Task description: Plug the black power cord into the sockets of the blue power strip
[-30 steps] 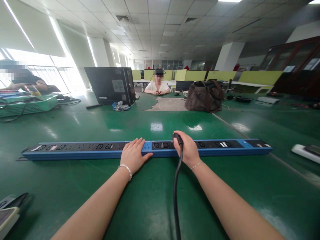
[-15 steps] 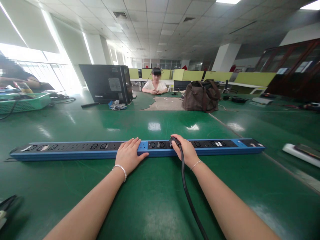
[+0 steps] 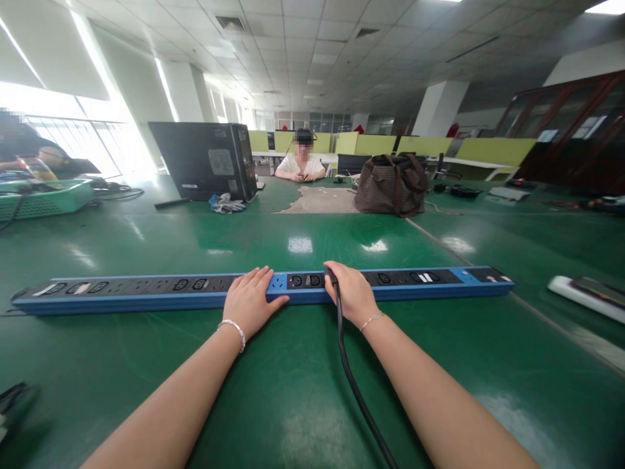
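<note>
A long blue and black power strip (image 3: 137, 303) with a row of sockets lies across the green table (image 3: 293, 378) in front of me. My left hand (image 3: 250, 296) rests flat on the strip left of its middle, fingers stretched over the top and thumb out to the right by a blue socket (image 3: 278, 282). Right of the middle, my right hand (image 3: 352, 293) is closed round a black power plug (image 3: 332, 273), just over the strip's sockets. Whether the plug sits in a socket is hidden by my fingers. Its thick black cable (image 3: 351, 378) runs down towards me.
Further back stand a black computer case (image 3: 200, 159), a pair of gloves (image 3: 227, 204) and a brown bag (image 3: 390, 184). A green basket (image 3: 49, 200) is at the left, a white object (image 3: 586, 299) at the right. A person (image 3: 300, 163) sits across the table; another is at the far left.
My right hand has moved a little left along the strip with the plug, and the cable has swung left with it. My left hand stays on the strip.
</note>
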### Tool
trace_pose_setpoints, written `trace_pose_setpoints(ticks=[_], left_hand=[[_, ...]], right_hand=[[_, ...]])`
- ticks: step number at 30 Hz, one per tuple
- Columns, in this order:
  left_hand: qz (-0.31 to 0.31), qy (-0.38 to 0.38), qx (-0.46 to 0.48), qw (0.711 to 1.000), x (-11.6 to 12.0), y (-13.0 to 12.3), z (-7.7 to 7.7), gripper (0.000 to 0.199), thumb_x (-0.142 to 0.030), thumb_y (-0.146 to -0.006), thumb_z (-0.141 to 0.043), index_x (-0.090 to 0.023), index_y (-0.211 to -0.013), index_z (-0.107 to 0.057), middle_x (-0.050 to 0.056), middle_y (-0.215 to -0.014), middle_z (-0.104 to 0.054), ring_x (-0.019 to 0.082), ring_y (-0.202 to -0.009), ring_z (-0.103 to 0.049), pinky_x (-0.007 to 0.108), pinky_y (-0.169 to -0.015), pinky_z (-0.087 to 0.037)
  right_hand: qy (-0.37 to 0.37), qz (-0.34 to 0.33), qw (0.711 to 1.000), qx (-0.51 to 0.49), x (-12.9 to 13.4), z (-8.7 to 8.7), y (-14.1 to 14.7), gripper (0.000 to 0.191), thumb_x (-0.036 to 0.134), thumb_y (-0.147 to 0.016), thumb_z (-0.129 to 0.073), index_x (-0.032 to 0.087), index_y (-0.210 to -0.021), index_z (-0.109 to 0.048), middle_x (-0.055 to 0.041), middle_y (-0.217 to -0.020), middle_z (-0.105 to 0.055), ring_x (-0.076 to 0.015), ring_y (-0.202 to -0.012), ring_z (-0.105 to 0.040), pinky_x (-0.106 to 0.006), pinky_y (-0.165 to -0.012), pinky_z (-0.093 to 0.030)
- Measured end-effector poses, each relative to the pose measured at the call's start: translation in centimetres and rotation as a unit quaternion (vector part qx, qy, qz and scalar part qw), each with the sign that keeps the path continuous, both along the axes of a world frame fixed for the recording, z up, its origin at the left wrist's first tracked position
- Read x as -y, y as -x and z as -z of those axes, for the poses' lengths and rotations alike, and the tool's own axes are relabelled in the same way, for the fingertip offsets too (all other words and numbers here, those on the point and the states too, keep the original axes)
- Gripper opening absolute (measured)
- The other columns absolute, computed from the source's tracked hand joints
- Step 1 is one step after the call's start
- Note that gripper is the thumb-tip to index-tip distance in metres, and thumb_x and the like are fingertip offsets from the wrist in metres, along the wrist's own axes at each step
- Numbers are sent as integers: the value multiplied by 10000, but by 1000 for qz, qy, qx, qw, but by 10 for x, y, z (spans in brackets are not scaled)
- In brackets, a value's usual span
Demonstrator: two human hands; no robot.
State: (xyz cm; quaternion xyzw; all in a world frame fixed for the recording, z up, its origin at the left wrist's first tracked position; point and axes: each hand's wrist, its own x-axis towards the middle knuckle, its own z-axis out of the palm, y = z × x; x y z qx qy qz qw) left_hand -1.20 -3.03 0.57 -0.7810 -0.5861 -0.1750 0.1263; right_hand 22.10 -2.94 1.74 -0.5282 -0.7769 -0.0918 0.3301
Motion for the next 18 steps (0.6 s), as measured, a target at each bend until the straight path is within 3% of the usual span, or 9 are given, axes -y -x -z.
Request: trace_pose_setpoints(ticks=[18], left_hand=[[-18,20,-12,1000,2,-3,-3,667,-602,-808,-445,-163,-1309,-481,106,-1369,-508,257,-1284,-435,420,-1062,-325]], right_hand=[[-13,36,999,-4,9,15,-1,306,251,-884,-433,186,-1144,-580,-71,-1164,-655,-204,-1095,-591,-400,-1007,-361]])
